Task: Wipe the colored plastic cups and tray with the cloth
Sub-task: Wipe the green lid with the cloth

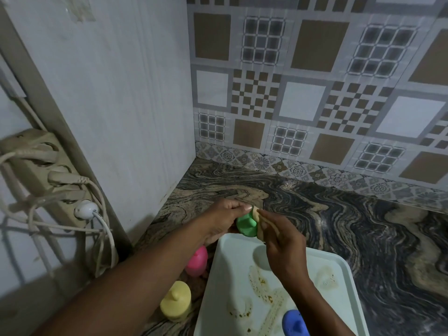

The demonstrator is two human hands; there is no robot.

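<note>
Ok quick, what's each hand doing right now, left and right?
Left hand: closed around the green cup, holding it above the tray.
Right hand: closed on the cloth, pressing it against the green cup.

Both bare forearms reach forward and converge in the middle of the view. The left hand [223, 214] has its fingers curled closed in a grip, thumb on top. The right hand [281, 248] meets it from the right, knuckles up, fingers pinched together

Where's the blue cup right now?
In the head view, the blue cup sits on the stained tray at the bottom edge, just beside the right forearm.
</note>
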